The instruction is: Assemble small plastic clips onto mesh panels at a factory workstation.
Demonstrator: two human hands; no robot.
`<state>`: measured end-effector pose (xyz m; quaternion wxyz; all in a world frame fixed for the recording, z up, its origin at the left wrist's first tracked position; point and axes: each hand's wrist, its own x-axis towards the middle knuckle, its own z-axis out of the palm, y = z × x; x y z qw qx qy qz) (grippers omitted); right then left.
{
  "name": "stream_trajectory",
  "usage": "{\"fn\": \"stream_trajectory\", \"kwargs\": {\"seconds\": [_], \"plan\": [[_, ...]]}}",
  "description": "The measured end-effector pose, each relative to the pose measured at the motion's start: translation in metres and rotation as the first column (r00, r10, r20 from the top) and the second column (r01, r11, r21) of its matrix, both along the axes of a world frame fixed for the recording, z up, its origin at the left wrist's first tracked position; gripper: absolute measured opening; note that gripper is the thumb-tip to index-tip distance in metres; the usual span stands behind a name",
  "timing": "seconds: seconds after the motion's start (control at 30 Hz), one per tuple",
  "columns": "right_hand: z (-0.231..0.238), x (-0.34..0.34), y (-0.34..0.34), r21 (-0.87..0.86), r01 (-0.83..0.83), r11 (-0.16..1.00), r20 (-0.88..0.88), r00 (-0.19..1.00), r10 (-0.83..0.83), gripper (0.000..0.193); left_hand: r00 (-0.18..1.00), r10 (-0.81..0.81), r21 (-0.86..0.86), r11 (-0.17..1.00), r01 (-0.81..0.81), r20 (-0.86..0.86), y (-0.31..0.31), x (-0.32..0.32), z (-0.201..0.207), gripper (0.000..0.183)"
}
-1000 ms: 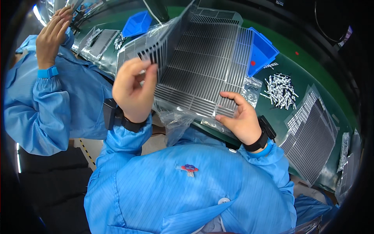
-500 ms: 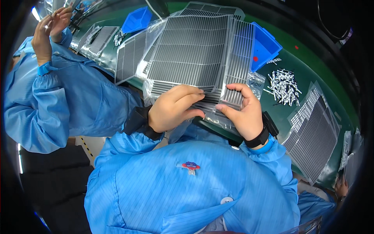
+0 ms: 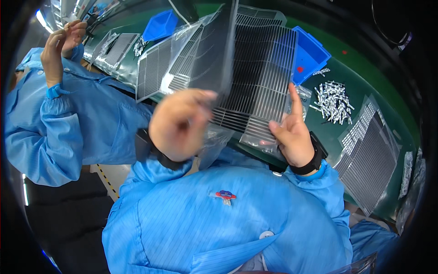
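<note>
My left hand (image 3: 180, 125) is blurred, but its thumb and forefinger come close together at the bottom edge of a raised sheet (image 3: 210, 64), and I hold it there; how firmly, I cannot tell. The sheet stands tilted over a stack of slatted sheets (image 3: 262, 68), which lies on the green counter (image 3: 327, 131) in front of me, its lower end at the near edge.

My right hand (image 3: 299, 139) has thumb and forefinger spread wide, the thumb by the stack's lower right corner and the forefinger pointing up along its right side. The other fingers are curled, and I see nothing gripped in them.

Just beside the stack, toward the counter's far edge, sits a blue tray (image 3: 312, 55). To the right, between the far and near edges, is a loose heap of black and white strips (image 3: 333, 102). Nearer the counter's right end, another slatted sheet (image 3: 369, 160) reaches the near edge. On my left, a co-worker's hands (image 3: 54, 50) are raised.
</note>
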<state>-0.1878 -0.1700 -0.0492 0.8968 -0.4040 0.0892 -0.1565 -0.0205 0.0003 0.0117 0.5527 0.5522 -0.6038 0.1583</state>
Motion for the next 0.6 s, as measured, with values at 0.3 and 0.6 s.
{"fn": "stream_trajectory", "kwargs": {"seconds": [0.3, 0.6], "plan": [[0.005, 0.012, 0.003, -0.196, 0.136, 0.971, -0.009, 0.990, -0.140, 0.055, 0.907, -0.189, 0.441, 0.898, 0.004, 0.377, -0.013, -0.022, -0.022, 0.041], [0.032, 0.027, -0.020, -0.362, 0.052, 0.931, -0.266, 0.951, -0.156, 0.032, 0.845, 0.501, -0.314, 0.784, -0.535, -0.190, 0.019, 0.072, 0.052, 0.045]]}}
